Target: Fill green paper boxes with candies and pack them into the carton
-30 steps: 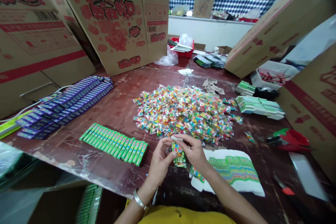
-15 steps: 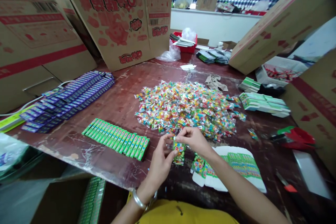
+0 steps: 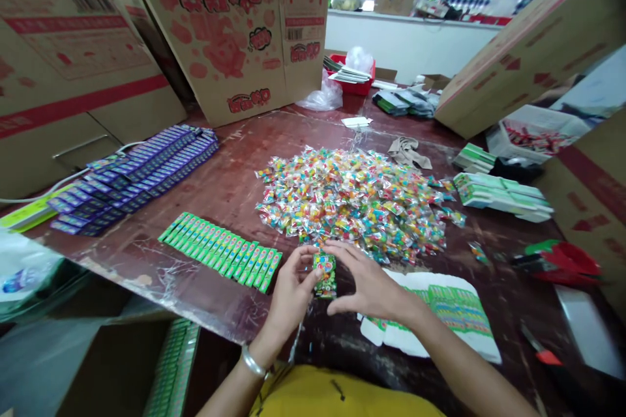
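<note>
In my left hand (image 3: 295, 283) is a small green printed candy box (image 3: 325, 275), pinched between thumb and fingers and standing upright. Around the box's right side my right hand (image 3: 364, 279) is spread, thumb apart from the fingers, with its fingertips close to the top edge; whether they touch it I cannot tell. Just beyond both hands lies a heap of clear-wrapped colourful candies (image 3: 355, 199). Left of my hands, a row of green boxes (image 3: 220, 249) stands side by side. Flat green-and-white cartons (image 3: 452, 313) lie fanned out partly under my right forearm.
Purple boxes (image 3: 141, 172) are stacked at the left. Large cardboard cartons (image 3: 229, 32) stand behind them and at the right. A utility knife (image 3: 542, 352) lies at the right, below a red-and-green object (image 3: 562, 262). An open carton of green boxes (image 3: 171, 365) sits below the table edge.
My right hand has gone from pinching at the box's top to spreading open beside it. The left hand keeps hold of the box. The view has shifted slightly.
</note>
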`<state>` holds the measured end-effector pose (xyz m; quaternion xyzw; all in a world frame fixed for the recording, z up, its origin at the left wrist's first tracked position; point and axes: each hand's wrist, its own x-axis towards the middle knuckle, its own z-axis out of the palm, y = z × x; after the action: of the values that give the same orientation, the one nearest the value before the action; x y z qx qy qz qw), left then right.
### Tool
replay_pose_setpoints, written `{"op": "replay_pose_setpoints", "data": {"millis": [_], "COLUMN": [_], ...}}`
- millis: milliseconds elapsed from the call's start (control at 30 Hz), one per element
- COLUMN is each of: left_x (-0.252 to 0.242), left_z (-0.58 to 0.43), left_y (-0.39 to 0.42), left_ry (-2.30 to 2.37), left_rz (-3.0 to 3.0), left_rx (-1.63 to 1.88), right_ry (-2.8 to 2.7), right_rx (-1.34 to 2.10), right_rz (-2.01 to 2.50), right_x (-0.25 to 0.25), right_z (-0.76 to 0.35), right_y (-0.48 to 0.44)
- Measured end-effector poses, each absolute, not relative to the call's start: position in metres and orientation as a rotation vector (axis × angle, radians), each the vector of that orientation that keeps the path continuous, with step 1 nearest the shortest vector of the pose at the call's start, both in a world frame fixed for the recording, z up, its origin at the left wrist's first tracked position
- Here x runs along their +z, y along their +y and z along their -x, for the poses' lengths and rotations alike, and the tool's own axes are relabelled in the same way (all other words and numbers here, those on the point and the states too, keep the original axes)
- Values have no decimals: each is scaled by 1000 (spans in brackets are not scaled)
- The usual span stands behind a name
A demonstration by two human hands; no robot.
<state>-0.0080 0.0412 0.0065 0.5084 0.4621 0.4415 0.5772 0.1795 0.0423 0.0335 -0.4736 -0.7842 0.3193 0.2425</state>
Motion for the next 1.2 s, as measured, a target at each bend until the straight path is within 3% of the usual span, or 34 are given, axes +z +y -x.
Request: {"op": "replay_pose_setpoints", "data": {"millis": [133, 267, 633, 900, 1067, 1200], "left_x": [6, 1, -15, -31, -7, 10], "left_z": [9, 17, 53, 63, 138, 220], "left_y": [39, 28, 21, 18, 69, 131], "left_ry": [1171, 1272, 1906, 2018, 2216, 2636], "left_rz": [-1230, -1428, -2276, -2335, -2239, -1862], "left_rx": [1017, 1029, 740, 778, 942, 436], "right_ry": [-2341, -2370, -2146, -2118, -2136, -2115], "right_rx": [453, 284, 276, 310, 310, 291], "right_rz": [1314, 1214, 1258, 1362, 1403, 1417], "right_x": [21, 3, -54, -67, -68, -70], "right_z": [-173, -158, -83, -70, -69, -65], "right_y": [37, 34, 34, 42, 43, 45]}}
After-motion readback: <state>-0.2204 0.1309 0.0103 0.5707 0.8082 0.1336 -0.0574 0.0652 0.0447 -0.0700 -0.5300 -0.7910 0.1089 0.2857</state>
